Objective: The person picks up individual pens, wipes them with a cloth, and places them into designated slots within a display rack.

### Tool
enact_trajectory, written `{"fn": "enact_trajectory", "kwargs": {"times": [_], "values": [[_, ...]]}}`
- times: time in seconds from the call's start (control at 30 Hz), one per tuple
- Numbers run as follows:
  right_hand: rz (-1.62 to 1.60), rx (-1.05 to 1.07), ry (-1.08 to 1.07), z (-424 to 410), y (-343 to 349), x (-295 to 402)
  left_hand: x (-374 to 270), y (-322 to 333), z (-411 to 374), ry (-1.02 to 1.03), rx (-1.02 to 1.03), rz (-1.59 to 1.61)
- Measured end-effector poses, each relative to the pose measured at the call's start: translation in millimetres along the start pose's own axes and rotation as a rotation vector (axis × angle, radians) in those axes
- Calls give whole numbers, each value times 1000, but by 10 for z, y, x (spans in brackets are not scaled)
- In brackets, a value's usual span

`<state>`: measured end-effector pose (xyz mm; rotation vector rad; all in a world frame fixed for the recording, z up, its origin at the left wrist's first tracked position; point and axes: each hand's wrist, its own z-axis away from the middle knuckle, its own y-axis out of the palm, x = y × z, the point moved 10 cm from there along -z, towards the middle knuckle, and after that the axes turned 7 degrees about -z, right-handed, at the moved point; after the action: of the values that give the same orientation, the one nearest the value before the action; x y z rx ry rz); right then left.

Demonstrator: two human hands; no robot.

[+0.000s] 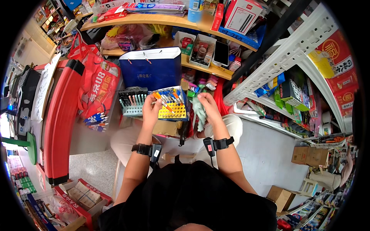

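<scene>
My left hand (pixel 151 109) grips an orange-and-white pen (pixel 165 105), its tip slanting down to the right over a yellow pen display box (pixel 176 113). Blue, white and orange pens (pixel 174 96) stand in the back rows of that box, and many front holes show bare. Left of it is a clear holder (pixel 133 104) with pale blue, pink and dark pens. In my right hand (pixel 210 107) hangs a crumpled pale green cloth (pixel 199 112). A bundle of blue, white and orange pens (pixel 97 121) lies on the grey surface to the left.
Behind the boxes stands a dark blue paper bag (pixel 150 69). A red printed bag (pixel 99 83) is at left, beside a red padded edge (pixel 60 121). Wooden shelves (pixel 162 19) hold stationery and a phone (pixel 221 53). A white metal rack (pixel 277 63) rises at right.
</scene>
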<state>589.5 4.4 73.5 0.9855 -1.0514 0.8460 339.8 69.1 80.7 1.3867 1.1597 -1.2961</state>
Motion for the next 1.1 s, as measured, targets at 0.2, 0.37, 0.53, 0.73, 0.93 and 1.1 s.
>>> {"fn": "enact_trajectory", "kwargs": {"times": [0.2,0.37,0.53,0.73,0.93,1.1], "values": [[532,316,-589,533,1203,588,-158,186,89,100,3,101],[590,291,-511,568,1180,412,-617,138,217,173,-20,68],[635,340,-480,623,1234,555,-605,26,237,93,-52,177],[665,327,-453,505,977,348,-589,-678,202,106,-404,368],[594,263,-610,648,1126,607,-684,-521,182,96,-220,124],[699,378,-562,702,1421,414,-507,-362,303,53,-219,257]]}}
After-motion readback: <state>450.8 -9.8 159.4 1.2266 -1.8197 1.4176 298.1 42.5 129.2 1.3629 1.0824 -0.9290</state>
